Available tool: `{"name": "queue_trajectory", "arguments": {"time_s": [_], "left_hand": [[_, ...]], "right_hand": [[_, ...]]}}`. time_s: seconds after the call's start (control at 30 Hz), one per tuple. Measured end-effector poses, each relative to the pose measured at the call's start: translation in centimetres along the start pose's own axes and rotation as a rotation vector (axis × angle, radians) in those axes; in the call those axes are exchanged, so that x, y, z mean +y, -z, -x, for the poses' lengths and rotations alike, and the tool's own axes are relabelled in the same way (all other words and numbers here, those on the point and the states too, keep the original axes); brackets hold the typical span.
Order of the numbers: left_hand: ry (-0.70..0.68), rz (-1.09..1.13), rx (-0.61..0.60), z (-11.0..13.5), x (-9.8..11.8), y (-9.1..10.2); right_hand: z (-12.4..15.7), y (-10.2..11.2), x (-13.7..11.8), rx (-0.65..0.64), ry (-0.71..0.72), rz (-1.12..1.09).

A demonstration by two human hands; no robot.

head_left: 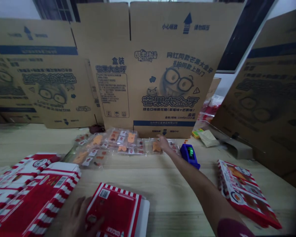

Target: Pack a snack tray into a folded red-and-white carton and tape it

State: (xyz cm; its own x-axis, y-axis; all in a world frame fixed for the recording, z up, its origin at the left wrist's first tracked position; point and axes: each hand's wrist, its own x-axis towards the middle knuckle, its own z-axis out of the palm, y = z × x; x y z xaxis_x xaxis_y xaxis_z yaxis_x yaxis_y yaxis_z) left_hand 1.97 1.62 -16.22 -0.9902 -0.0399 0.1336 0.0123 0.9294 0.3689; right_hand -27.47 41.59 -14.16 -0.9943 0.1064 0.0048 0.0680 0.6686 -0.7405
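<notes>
My left hand (80, 215) is at the near edge, gripping the left side of a red box (118, 207) with white stripes and a barcode. Its thumb lies across the box's top face, and a white flap shows at the box's right side. Stretched far forward, my right hand (163, 143) has its fingers closed at a clear plastic packet (156, 148) that holds an orange piece. The fingertips are small and partly hidden. To the left of that hand lies a pile of similar clear packets (122, 138) with orange pieces and small sachets.
Stacked red-and-white boxes (39, 200) lie at left. A blue tape dispenser (189, 156) stands beside my right forearm. Another red box with windows (246, 191) rests at right. Large cardboard cartons (172, 65) wall off the back, with a dark teapot (97, 128) before them.
</notes>
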Motion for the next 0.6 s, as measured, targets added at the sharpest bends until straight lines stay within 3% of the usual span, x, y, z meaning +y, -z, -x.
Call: {"name": "queue_trajectory", "arguments": {"time_s": [0.07, 0.13, 0.23, 0.3, 0.47, 0.6], "left_hand": [[-0.21, -0.179, -0.131, -0.6, 1.7, -1.0], [-0.331, -0.324, -0.313, -1.8, 4.2, -1.6], [-0.37, -0.429, -0.616, -4.2, 7.6, -1.7], [-0.411, -0.415, -0.759, -5.4, 8.5, -1.3], [-0.54, -0.284, -0.852, -6.2, 7.6, -0.3], [-0.546, -0.25, -0.806, -5.5, 7.5, 0.1]], "right_hand": [[-2.0, 0.0, 0.0, -0.029, 0.009, 0.116], [-2.9, -0.5, 0.0, -0.07, 0.02, 0.211], [-2.7, -1.4, 0.1, -0.105, 0.052, 0.306], [-2.2, -1.4, 0.2, -0.095, 0.088, 0.336], [-0.4, 1.5, -0.6, 0.023, 0.209, 0.326], [3.1, 4.6, -2.4, 0.093, 0.343, 0.277]]}}
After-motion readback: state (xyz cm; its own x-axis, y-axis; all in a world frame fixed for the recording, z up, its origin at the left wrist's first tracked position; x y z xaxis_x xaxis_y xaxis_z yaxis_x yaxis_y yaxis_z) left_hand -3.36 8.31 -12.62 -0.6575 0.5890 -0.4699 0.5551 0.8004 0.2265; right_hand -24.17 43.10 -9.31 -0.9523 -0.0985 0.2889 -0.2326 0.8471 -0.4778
